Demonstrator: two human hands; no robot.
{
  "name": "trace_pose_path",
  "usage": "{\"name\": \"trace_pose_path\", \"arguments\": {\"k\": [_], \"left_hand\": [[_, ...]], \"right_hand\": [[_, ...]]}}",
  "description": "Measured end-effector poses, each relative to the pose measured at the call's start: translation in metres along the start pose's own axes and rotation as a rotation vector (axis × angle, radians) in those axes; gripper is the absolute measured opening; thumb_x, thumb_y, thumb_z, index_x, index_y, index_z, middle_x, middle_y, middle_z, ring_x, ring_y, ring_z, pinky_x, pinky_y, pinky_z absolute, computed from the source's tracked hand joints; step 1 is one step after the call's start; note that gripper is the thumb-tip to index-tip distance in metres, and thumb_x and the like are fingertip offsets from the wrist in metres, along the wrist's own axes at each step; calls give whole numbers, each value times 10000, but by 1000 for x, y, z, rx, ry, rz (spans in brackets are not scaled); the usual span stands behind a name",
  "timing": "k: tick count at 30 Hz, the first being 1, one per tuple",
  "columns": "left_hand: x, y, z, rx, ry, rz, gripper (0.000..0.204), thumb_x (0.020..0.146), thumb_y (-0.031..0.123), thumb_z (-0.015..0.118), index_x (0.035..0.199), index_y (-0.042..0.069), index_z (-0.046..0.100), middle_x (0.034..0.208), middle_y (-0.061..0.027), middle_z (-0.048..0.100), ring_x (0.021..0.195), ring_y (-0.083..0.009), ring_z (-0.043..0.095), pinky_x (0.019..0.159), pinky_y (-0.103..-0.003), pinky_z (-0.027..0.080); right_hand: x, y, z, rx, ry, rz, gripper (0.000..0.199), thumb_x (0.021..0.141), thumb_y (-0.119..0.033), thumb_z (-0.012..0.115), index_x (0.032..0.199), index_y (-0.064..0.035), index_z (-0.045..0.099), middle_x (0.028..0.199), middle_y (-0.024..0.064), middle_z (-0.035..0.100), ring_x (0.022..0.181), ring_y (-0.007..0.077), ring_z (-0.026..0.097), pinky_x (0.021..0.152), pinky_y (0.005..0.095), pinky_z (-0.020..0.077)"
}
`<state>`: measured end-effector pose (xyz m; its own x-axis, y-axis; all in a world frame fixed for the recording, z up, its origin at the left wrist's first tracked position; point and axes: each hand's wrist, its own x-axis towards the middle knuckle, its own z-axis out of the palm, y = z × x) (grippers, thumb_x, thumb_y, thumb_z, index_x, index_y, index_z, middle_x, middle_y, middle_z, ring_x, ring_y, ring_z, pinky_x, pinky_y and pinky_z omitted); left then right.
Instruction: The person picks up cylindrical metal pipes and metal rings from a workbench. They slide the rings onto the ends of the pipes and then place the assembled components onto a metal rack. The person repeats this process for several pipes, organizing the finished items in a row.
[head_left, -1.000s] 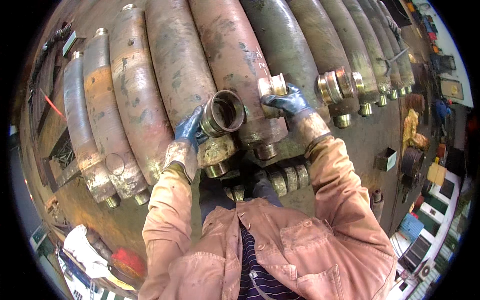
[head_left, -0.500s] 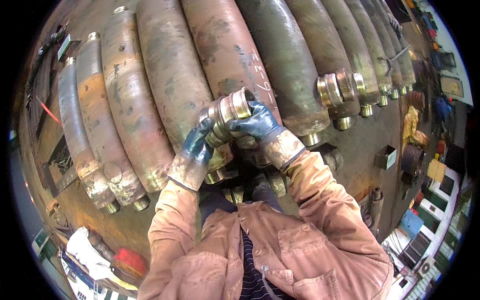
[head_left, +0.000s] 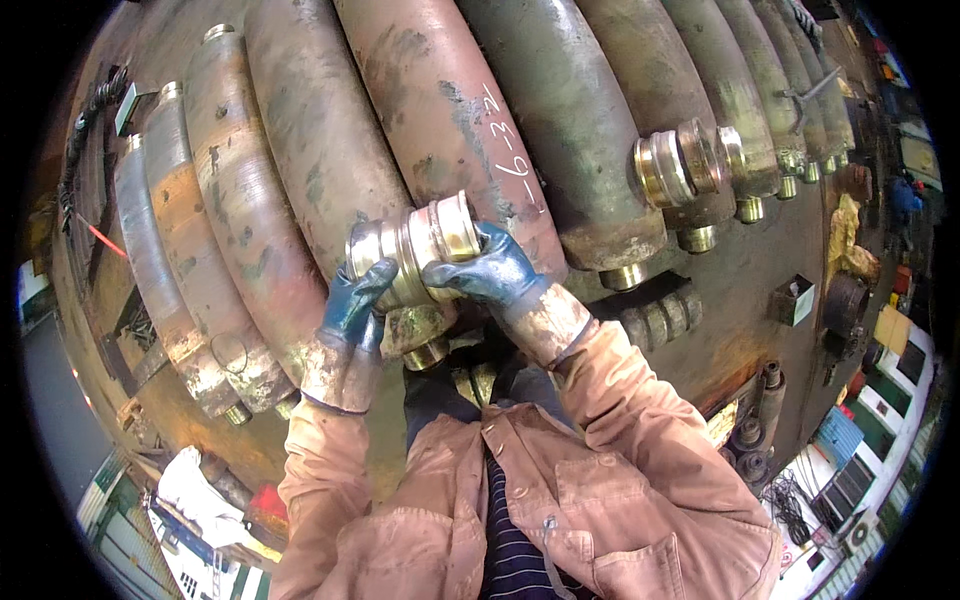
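Nearest me, at the bottom of the frame, a tan jacket (head_left: pixel 590 480) leads up its sleeves to two gloved hands. The left hand (head_left: pixel 352 305) has its thumb laid over the near side of a pair of shiny metal collars (head_left: pixel 418 245); its other fingers curl out of sight, so I can't tell how far they wrap. The right hand (head_left: pixel 492 268) is partly closed round the other end, thumb along the lower edge. The collars sit end to end between the two sets of fingers, mid-frame, above the lower ends of the big metal cylinders (head_left: pixel 430 110) fanned across the top. Right of centre, more metal rings (head_left: pixel 680 165) rest by that row.
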<state>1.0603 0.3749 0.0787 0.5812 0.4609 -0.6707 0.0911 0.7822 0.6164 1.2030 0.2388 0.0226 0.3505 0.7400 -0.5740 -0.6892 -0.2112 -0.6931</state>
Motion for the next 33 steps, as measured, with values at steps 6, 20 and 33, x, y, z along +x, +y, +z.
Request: {"name": "trace_pose_path", "arguments": {"k": [6,20,33], "left_hand": [[8,-1,-16,1,75,37,442,913,43,709,1341,52,599,1208,-58,678,1056,-193,661,926,-356,558],[-1,-7,4,-42,-40,-42,485,965,116,635,1421,51,481,1278,-118,622,1146,-254,636,967,-391,554],[-1,-9,17,-63,21,82,596,928,86,680,1467,24,432,1365,-160,586,1211,-289,624,1016,-413,559]], "right_hand": [[14,8,6,208,-143,-52,328,745,-45,886,991,-97,675,959,-69,632,880,63,579,808,258,520],[-31,-54,-19,-35,-3,-255,549,803,-158,870,1284,-31,637,1113,22,692,1046,115,625,941,288,521],[-63,-243,-357,-1296,1190,54,779,855,-492,744,1429,-14,521,1368,186,626,1278,303,596,1072,384,468]]}}
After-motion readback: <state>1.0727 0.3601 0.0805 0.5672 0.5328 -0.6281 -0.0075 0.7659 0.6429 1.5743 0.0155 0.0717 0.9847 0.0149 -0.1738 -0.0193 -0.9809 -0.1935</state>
